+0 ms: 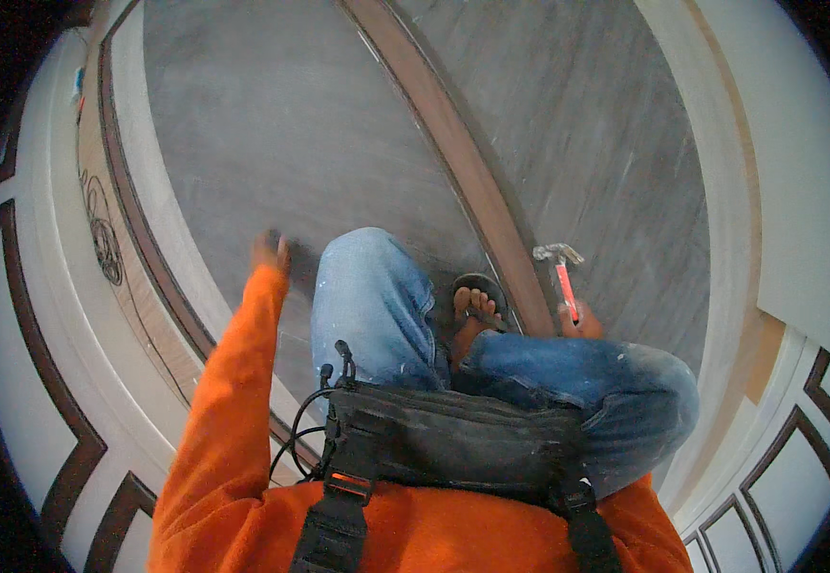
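Observation:
My right hand (583, 321) grips the red handle of a hammer (565, 276), its silver claw head raised beside a long brown wooden strip (434, 153) on the grey floor. Left of my bent left knee, my left hand (272, 248) reaches out low over the floor (234, 143); it is blurred, so I cannot make out its fingers or anything in them. My sandalled foot (475, 306) rests beside the strip between my jeans-clad legs. A black bag (453, 444) is strapped across my front.
White panelled walls with dark brown trim (47, 382) curve along the left and lower right. A coil of dark cable (105, 244) lies on a pale ledge at the left, with small blurred items (79, 86) further up. A cream border (725, 191) runs along the right of the floor.

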Demonstrator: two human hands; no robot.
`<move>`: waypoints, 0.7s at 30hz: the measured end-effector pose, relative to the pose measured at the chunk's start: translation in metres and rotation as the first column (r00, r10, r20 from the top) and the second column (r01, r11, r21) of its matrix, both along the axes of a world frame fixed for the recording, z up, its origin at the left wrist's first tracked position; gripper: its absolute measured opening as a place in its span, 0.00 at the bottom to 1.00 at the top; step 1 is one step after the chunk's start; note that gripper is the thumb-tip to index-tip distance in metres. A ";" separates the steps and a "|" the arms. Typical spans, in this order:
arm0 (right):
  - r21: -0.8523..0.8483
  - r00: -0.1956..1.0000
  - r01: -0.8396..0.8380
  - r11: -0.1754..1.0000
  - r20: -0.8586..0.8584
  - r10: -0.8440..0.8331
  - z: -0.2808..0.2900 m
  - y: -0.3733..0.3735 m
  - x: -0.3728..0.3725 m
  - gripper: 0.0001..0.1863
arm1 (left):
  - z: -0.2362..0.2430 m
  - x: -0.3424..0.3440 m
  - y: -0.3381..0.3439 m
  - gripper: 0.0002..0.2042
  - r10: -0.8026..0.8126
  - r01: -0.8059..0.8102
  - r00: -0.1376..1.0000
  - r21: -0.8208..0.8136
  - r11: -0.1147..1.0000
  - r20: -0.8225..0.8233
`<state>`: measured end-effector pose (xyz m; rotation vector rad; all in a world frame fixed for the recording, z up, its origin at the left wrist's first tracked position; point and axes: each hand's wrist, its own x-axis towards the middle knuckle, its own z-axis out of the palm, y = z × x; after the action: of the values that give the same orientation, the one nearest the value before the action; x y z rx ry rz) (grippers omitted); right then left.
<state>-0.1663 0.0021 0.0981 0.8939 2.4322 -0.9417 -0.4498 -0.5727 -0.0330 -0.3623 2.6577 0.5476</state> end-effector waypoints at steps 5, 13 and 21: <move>-0.131 0.999 -0.043 0.990 0.000 0.043 -0.011 -0.047 -0.052 0.21 | 0.034 -0.165 0.106 0.21 -0.355 0.362 0.932 0.120 0.924 -0.079; -0.038 0.984 0.087 0.995 -0.155 -0.092 -0.060 -0.040 -0.033 0.20 | 0.052 -0.150 0.280 0.23 -0.992 0.970 0.104 -0.215 0.118 -0.078; -0.070 0.961 0.252 0.965 -0.098 -0.258 -0.091 -0.027 -0.010 0.18 | -0.009 -0.144 0.278 0.20 -0.996 0.970 -0.061 -0.240 -0.044 -0.062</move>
<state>-0.1759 -0.0251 0.0068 1.1860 2.4022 -1.1706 -0.5936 -0.2946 -0.0421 1.7243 2.2099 -0.1538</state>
